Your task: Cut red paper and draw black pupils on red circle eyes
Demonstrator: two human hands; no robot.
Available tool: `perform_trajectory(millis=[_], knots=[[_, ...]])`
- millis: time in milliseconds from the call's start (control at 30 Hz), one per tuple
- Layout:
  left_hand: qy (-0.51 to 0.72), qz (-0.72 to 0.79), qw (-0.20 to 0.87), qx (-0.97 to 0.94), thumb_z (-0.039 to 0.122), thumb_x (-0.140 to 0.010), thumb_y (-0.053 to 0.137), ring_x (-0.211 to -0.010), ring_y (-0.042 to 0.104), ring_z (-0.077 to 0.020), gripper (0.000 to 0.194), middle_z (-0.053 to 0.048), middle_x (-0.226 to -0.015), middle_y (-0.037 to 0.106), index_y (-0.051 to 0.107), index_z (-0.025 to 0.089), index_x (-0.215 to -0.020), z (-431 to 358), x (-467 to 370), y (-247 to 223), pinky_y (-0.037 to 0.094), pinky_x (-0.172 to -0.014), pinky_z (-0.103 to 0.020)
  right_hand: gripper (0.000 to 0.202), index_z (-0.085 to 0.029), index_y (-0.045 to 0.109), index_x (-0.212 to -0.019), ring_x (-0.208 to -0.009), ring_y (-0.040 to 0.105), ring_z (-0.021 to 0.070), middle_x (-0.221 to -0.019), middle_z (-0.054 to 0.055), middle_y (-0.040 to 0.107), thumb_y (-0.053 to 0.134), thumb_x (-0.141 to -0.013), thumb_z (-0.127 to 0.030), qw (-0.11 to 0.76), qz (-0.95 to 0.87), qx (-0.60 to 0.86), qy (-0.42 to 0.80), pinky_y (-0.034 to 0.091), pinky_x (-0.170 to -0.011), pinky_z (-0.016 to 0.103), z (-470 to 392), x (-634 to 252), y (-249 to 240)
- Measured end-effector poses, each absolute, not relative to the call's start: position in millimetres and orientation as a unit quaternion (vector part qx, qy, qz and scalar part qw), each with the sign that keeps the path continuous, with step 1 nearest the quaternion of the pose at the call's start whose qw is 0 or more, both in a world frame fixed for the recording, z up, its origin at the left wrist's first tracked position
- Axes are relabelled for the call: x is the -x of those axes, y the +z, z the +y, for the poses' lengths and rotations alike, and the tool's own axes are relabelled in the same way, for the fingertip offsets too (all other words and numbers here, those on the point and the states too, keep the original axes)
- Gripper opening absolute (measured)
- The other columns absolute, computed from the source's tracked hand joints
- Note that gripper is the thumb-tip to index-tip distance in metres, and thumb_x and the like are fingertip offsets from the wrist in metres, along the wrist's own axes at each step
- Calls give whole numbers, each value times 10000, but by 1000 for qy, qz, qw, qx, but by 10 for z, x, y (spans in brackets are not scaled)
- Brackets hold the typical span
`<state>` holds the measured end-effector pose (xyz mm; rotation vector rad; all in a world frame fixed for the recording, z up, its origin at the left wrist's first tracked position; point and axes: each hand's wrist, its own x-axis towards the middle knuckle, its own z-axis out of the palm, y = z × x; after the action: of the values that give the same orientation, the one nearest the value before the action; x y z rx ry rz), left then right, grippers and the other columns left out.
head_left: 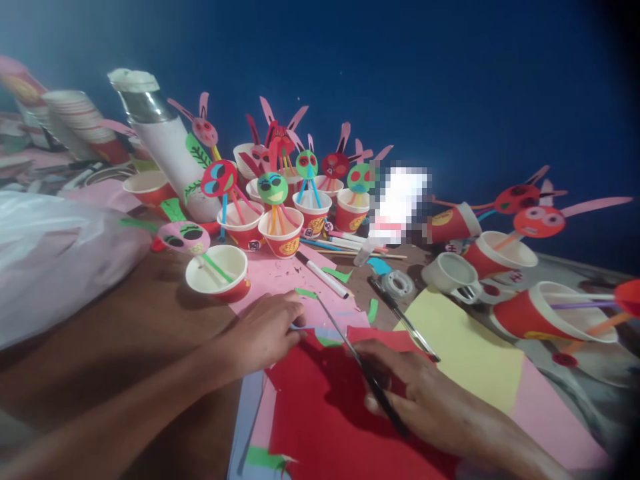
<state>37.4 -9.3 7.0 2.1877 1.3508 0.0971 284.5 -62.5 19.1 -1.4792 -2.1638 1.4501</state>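
Right hand [415, 393] closed around scissors [360, 357], left hand [265, 330] pressing flat on red paper [320, 413], holding nothing, cups [280, 233] behind.

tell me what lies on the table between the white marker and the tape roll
In the head view, between the white marker and the tape roll lie small green paper scraps, a blue scrap and bare brown table.

Left hand [267, 330] palm down, fingers spread flat, fingertips pressing at the far edge of the red sheet [325, 413]. Left forearm bare, running in from lower left. Right hand [410, 393] on the sheet's right side, fingers curled closed around thin scissors [360, 363], blades pointing up-left.
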Motion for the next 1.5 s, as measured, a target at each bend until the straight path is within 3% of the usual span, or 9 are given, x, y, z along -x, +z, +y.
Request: perform_trajectory(millis=[333, 600, 800, 967, 1200, 1500], knots=[[42, 492, 274, -825, 206, -801, 510, -835, 535, -187, 74, -11, -886, 580, 549, 206, -739, -116, -364, 77, 373, -756, -313, 454, -288, 482, -1236, -700, 566, 135, -828, -30, 641, 555, -795, -205, 65, -684, 491, 536, 458, -628, 212, -572, -2853, 135], [102, 396, 216, -887, 107, -852, 392, -696, 434, -152, 159, -12, -759, 523, 450, 179, -722, -206, -367, 186, 308, -664, -306, 360, -276, 461, -1218, -614, 521, 120, -700, -39, 562, 504, -863, -236, 127, -636, 495, 578, 437, -565, 212, -566, -2829, 115], [101, 379, 219, -893, 124, -877, 377, -682, 418, -153, 166, -9, -738, 523, 438, 180, -734, -197, -372, 140, 288, -664, -312, 307, -270, 399, -1214, -717, 596, 135, -843, 8, 614, 438, -923, -357, 206, -557, 474, 650, 474, -623, 236, -571, -2744, 130], [90, 378, 223, -894, 122, -879, 374, -681, 418, -160, 165, -15, -744, 524, 433, 179, -736, -221, -391, 138, 292, -667, -319, 395, -274, 370, -1254, -676, 582, 137, -769, -14, 603, 494, -895, -381, 213, -594, 484, 606, 460, -584, 231, -494, -2657, 114], [64, 370, 205, -904, 136, -894, 343, -745, 437, -187, 177, -55, -812, 535, 477, 167, -783, -252, -423, 93, 328, -682, -335, 329, -262, 403, -1218, -650, 584, 156, -709, -21, 597, 416, -922, -404, 171, -651, 503, 543, 443, -609, 259, -458, -2576, 150], [73, 293, 184, -935, 142, -899, 362, -824, 455, -200, 187, -66, -855, 548, 544, 160, -861, -180, -407, 99, 354, -727, -341, 261, -263, 427, -1174, -698, 582, 158, -795, -4, 627, 405, -916, -230, 171, -700, 486, 494, 424, -641, 242, -459, -2567, 191]])
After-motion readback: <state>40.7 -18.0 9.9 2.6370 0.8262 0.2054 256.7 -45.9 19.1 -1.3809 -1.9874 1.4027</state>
